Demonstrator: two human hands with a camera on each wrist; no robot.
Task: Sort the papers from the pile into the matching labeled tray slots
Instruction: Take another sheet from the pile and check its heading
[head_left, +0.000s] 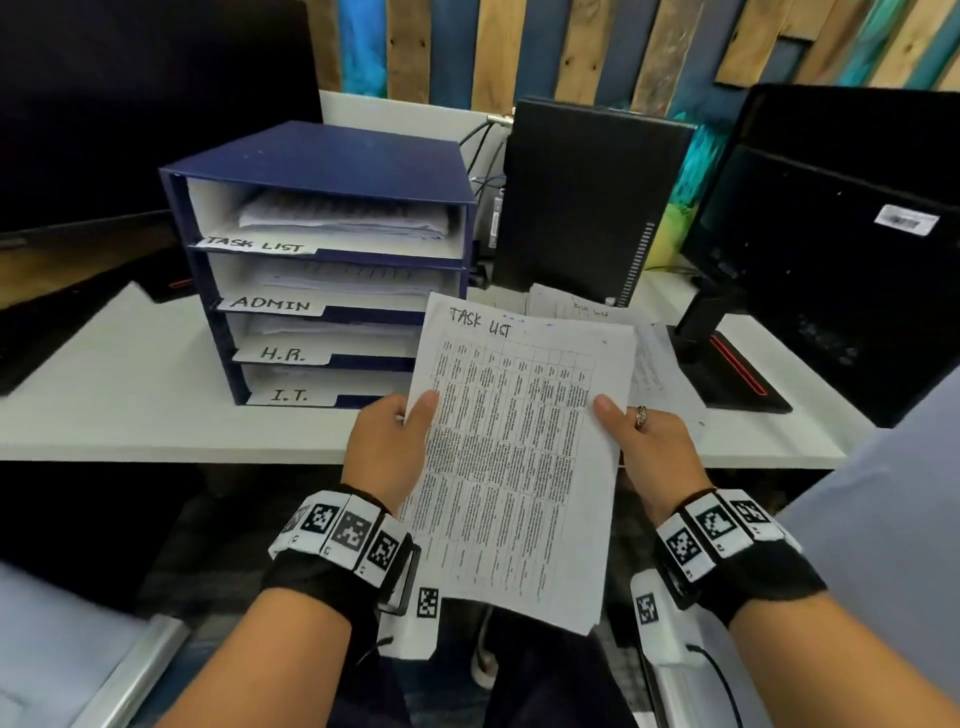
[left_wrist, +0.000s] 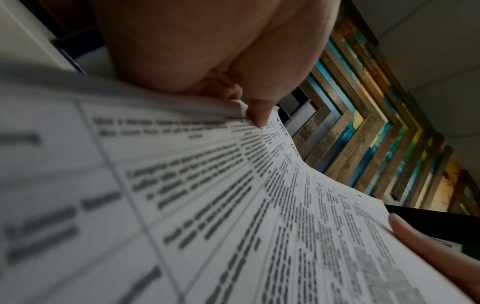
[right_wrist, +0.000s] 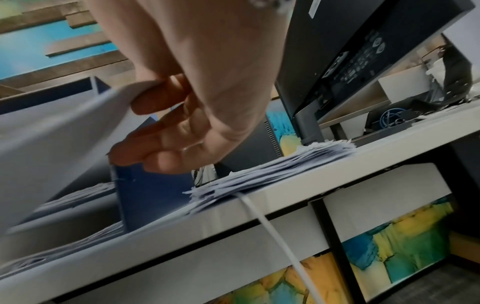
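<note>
I have a printed sheet headed "TASK LIST" (head_left: 511, 457) held up in front of me, off the desk (head_left: 130, 395), its top edge overlapping the lower right corner of the blue tray organiser (head_left: 317, 156). My left hand (head_left: 387, 447) pinches the sheet's left edge, thumb on the printed face and the other fingers behind it. My right hand (head_left: 652, 452) pinches the right edge the same way; from the right wrist view its fingers (right_wrist: 155, 131) lie close together under the paper.

The organiser stands toward the desk's back left and has four slots, each with a handwritten tab. The top slot, "TASK LIST" (head_left: 254, 244), holds a loose stack of papers. The "ADMIN" slot (head_left: 270, 304) below it holds a thinner stack, and the "H.R." slot (head_left: 283, 354) has a few sheets. I cannot tell what the bottom "I.T." slot (head_left: 289, 396) holds.

The unsorted pile (head_left: 576, 306) lies on the desk just right of the organiser, near the front edge, with ragged edges. Behind it stands a black desktop computer (head_left: 587, 197), and a monitor (head_left: 841, 218) stands at the right end.
</note>
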